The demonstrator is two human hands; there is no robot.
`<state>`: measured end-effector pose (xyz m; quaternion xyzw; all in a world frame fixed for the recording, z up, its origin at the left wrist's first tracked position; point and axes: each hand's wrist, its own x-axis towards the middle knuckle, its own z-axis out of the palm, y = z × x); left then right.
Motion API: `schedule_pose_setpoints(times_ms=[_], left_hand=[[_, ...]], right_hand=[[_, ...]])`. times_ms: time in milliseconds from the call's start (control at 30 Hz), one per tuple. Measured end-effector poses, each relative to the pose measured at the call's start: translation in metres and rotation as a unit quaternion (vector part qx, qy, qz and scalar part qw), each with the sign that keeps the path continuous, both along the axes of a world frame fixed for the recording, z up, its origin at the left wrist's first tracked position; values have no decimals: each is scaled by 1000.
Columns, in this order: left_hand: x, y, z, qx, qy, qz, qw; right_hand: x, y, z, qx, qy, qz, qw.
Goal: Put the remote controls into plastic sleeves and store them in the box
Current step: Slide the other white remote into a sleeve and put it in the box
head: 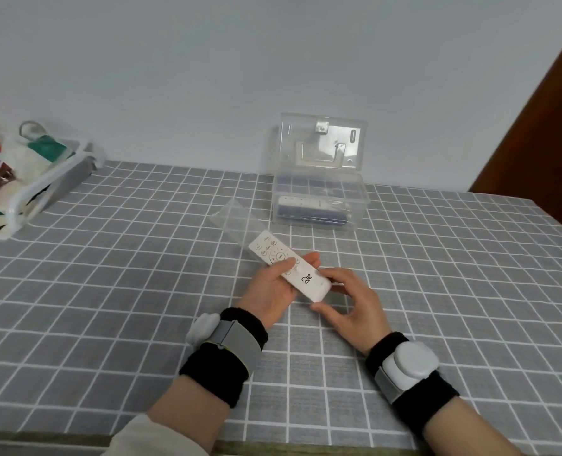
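A white remote control with round buttons lies across my left hand, thumb pressed on its middle. My right hand pinches its near end between thumb and fingers. A clear plastic sleeve lies flat on the table just beyond the remote's far tip. Behind it stands a clear plastic box with its lid raised against the wall. Inside the box I see a white remote resting on a darker one.
A grey checked cloth covers the table. A white wire basket holding bags and packets sits at the far left. A brown panel rises at the right, and the table's front edge runs along the bottom.
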<state>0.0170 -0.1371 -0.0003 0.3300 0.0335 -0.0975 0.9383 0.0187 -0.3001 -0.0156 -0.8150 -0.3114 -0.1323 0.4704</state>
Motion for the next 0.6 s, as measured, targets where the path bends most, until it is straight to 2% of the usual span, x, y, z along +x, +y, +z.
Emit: schedule_pose_setpoints(times_ms=[100, 267, 433, 600], left_hand=[[0, 0, 0, 2, -1, -10, 1000], [1, 6, -2, -56, 11, 26, 998], [-4, 2, 4, 22, -10, -10, 1000], [-5, 0, 2, 17, -31, -62, 997]], right_hand=[[-1, 1, 1, -2, 10, 7, 1000], [-2, 1, 1, 9, 38, 20, 999], [-1, 0, -3, 19, 43, 13, 999], [-2, 0, 0, 29, 63, 17, 997]])
